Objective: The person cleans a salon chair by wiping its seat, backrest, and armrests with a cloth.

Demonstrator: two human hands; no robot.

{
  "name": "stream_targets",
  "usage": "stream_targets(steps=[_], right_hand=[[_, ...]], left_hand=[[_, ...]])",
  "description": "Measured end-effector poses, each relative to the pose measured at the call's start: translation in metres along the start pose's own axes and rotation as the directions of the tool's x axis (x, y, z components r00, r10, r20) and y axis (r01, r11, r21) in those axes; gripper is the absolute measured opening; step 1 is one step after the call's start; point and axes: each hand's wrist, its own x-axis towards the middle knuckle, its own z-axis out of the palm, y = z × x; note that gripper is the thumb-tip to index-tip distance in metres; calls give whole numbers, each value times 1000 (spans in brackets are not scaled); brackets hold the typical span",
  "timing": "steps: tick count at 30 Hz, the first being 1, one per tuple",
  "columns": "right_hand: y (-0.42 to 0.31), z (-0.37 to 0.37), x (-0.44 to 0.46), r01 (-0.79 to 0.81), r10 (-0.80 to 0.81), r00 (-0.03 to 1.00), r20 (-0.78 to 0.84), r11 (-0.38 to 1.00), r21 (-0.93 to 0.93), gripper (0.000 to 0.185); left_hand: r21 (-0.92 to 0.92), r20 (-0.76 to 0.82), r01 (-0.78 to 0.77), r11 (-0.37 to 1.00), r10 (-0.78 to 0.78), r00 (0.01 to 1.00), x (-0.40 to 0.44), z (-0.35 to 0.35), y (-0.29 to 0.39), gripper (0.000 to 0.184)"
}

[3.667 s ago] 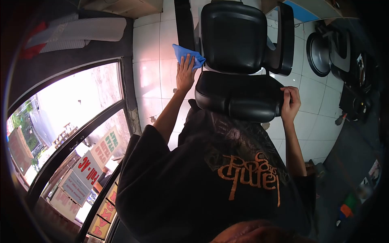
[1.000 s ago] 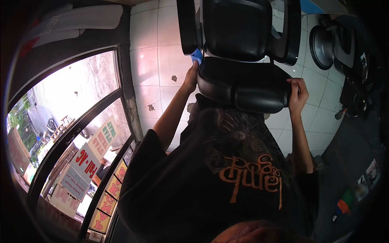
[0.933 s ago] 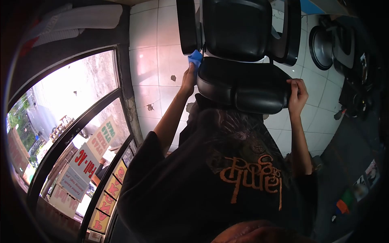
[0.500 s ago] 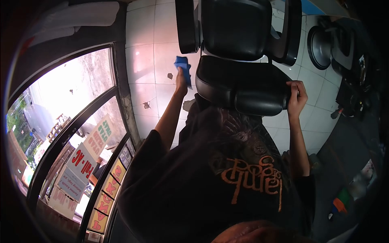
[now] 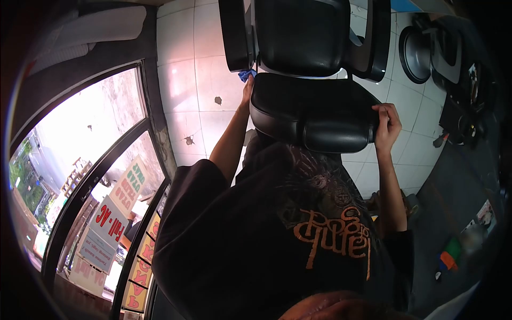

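A black padded barber chair (image 5: 314, 101) stands in front of me, its backrest (image 5: 301, 34) beyond the seat. My left hand (image 5: 248, 89) reaches along the seat's left side, closed on a blue cloth (image 5: 246, 75). The bunched cloth is just below the front end of the left armrest (image 5: 236, 40), by the seat's rear left corner; part of it is hidden, and I cannot tell whether it touches the chair. My right hand (image 5: 388, 126) has its fingers curled over the seat's right front edge.
Glass doors (image 5: 101, 197) with paper signs run along the left. White floor tiles (image 5: 178, 85) with a few broken spots surround the chair. At the far right are a round black chair base (image 5: 415, 55) and a dark counter (image 5: 442, 213) with small items on it.
My left hand has moved forward and slightly right with the blue cloth, from open air beside the seat to below the left armrest. My right hand stays on the seat edge.
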Motion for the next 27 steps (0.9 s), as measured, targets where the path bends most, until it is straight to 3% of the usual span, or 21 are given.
stream_targets(steps=[1,4,9,13,16,20,24,27], right_hand=[[-1,0,0,-17,17,1000,7,1000,-6,23],[-2,-1,-1,-44,45,999,19,999,-19,25],[0,0,0,18,-18,1000,-17,1000,-25,22],[0,1,0,4,-4,1000,-29,1000,-11,21],[0,0,-1,6,-6,1000,-28,1000,-1,21],[-3,-1,-1,9,-9,1000,-30,1000,-6,21],[0,-1,-1,3,-2,1000,-31,1000,10,21],[-1,0,-1,13,-13,1000,-28,1000,5,22]], left_hand=[[81,-35,-24,996,27,999,8,-6,-2,66],[67,142,39,997,-48,989,79,-83,-38,65],[-1,83,107,994,-107,991,70,-68,-35,68],[-60,69,108,992,-104,992,24,-38,-14,69],[21,23,107,994,-107,994,-43,-4,23,70],[209,-236,30,977,21,971,-110,52,69,73],[304,-141,-157,940,207,968,-119,89,107,74],[405,-135,-157,901,228,964,-95,126,148,71]])
